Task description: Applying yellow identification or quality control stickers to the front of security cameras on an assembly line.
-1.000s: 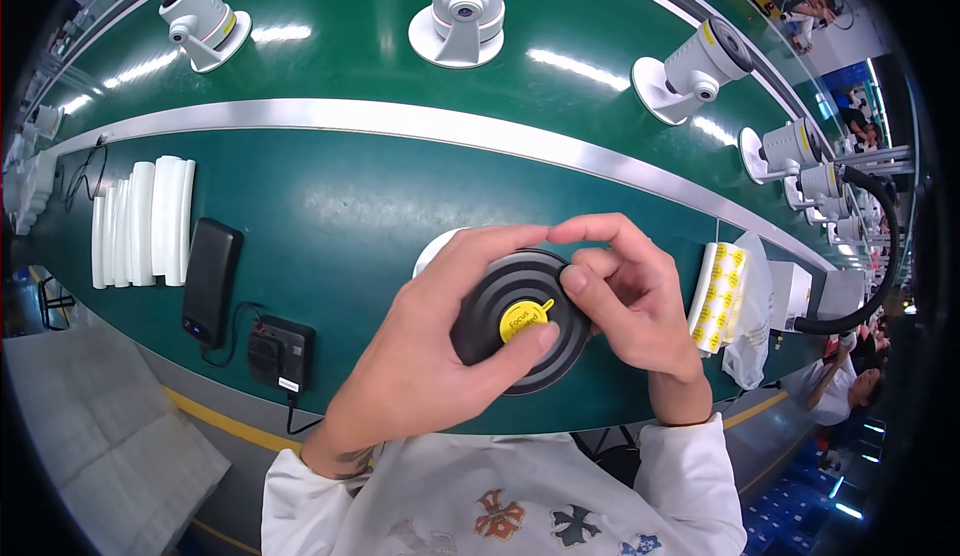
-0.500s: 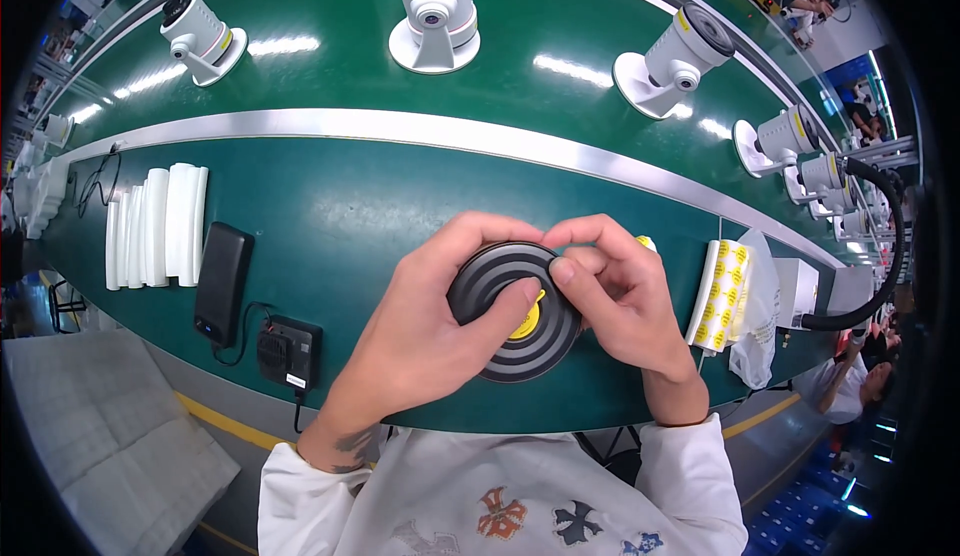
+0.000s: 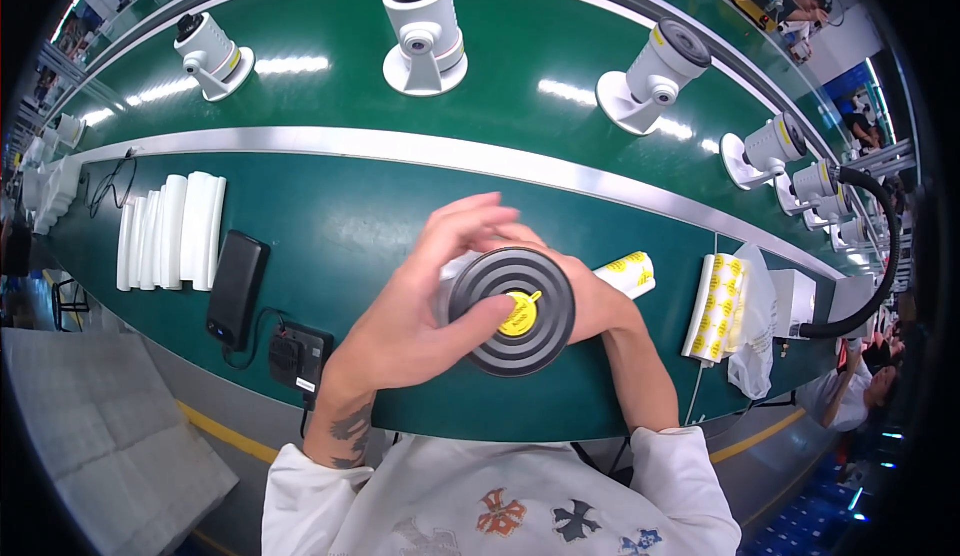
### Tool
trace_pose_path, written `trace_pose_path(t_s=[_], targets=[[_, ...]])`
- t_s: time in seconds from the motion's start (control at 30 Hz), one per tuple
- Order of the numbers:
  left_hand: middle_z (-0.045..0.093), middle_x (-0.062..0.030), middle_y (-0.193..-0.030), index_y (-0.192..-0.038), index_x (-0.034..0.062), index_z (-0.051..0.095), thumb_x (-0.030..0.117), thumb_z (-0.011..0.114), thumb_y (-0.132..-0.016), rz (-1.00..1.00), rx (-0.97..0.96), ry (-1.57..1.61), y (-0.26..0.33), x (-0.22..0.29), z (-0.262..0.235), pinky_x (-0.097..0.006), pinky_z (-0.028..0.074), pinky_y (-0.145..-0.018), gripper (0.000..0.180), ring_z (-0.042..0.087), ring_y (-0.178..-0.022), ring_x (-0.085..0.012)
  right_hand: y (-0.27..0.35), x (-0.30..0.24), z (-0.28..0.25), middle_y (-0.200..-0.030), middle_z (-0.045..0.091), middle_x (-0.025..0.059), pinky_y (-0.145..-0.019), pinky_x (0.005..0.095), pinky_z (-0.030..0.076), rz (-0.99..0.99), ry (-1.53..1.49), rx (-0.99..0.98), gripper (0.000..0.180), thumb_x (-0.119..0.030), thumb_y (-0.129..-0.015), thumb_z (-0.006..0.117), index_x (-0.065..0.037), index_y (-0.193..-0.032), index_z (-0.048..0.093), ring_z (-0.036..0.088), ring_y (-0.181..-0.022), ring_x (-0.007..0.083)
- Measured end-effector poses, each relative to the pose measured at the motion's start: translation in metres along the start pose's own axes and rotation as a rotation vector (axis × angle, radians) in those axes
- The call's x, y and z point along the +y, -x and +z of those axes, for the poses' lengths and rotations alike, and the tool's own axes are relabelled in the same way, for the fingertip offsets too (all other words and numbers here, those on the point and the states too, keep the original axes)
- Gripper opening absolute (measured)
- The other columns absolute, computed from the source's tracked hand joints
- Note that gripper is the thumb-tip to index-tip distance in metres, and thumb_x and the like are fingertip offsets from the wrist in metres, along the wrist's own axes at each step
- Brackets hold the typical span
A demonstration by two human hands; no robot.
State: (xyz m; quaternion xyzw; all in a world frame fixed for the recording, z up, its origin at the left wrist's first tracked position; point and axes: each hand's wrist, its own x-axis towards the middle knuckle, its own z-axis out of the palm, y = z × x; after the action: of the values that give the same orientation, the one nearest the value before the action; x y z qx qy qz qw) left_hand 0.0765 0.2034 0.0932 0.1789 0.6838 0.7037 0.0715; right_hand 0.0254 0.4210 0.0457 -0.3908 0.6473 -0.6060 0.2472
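Both hands are clamped on a round black ribbed disc point(image 3: 512, 311) with a small yellow sticker point(image 3: 518, 314) at its centre, held above the near edge of the green worktable point(image 3: 330, 226). The left hand point(image 3: 420, 301) wraps its left side, thumb beside the sticker; the right hand point(image 3: 590, 301) grips from behind. A black phone point(image 3: 237, 288) lies well to the left.

Light: bright, even, from overhead, as I see it.
Glare: white streaks on the green belt point(image 3: 300, 63) beyond the table's far edge.
Edges: I get bent lines, black corners.
Focus: sharp centre.
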Motion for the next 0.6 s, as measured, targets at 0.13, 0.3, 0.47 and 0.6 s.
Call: trace_pose_path(t_s=[0.13,0.3,0.47,0.6], targets=[[0.027,-0.0192,-0.149,-0.144,0.0017,0.025,0.039,0.067,-0.08,0.025,0.247,0.055,0.026,-0.033,-0.004,-0.041,0.029,-0.111,0.085,0.035,-0.135,-0.0285,0.012,0.015,0.005,-0.128,0.056,0.0137,-0.102,0.0354,0.041,0.019,-0.058,0.107,0.104,-0.027,-0.048,0.095,0.0,-0.135,0.045,0.053,-0.119,0.0206],[0.024,-0.0203,-0.151,-0.151,0.0104,0.004,0.061,0.077,-0.065,-0.224,0.484,0.69,0.039,-0.05,0.031,-0.046,0.023,-0.114,0.123,0.028,-0.14,-0.0324,0.043,0.005,0.016,-0.135,0.045,0.0151,-0.105,0.0449,0.038,-0.093,-0.318,0.486,0.119,-0.048,-0.047,0.094,-0.002,-0.139,0.035,0.048,-0.124,0.0287],[0.021,-0.0199,-0.152,-0.151,0.0151,0.0,0.06,0.083,-0.057,-0.014,0.206,0.733,0.033,-0.069,0.052,-0.05,0.028,-0.112,0.133,0.028,-0.139,-0.0358,0.046,-0.019,0.023,-0.136,0.043,0.0168,-0.104,0.0459,0.04,-0.135,-0.243,0.562,0.126,-0.052,-0.044,0.093,-0.004,-0.142,0.029,0.048,-0.124,0.0306],[0.02,-0.0194,-0.152,-0.151,0.0156,-0.004,0.06,0.084,-0.056,-0.052,0.205,0.857,0.027,-0.069,0.07,-0.051,0.028,-0.112,0.137,0.028,-0.138,-0.0373,0.055,-0.031,0.019,-0.137,0.042,0.019,-0.104,0.0472,0.04,-0.172,-0.13,0.478,0.132,-0.051,-0.042,0.093,-0.007,-0.145,0.023,0.047,-0.125,0.033]])
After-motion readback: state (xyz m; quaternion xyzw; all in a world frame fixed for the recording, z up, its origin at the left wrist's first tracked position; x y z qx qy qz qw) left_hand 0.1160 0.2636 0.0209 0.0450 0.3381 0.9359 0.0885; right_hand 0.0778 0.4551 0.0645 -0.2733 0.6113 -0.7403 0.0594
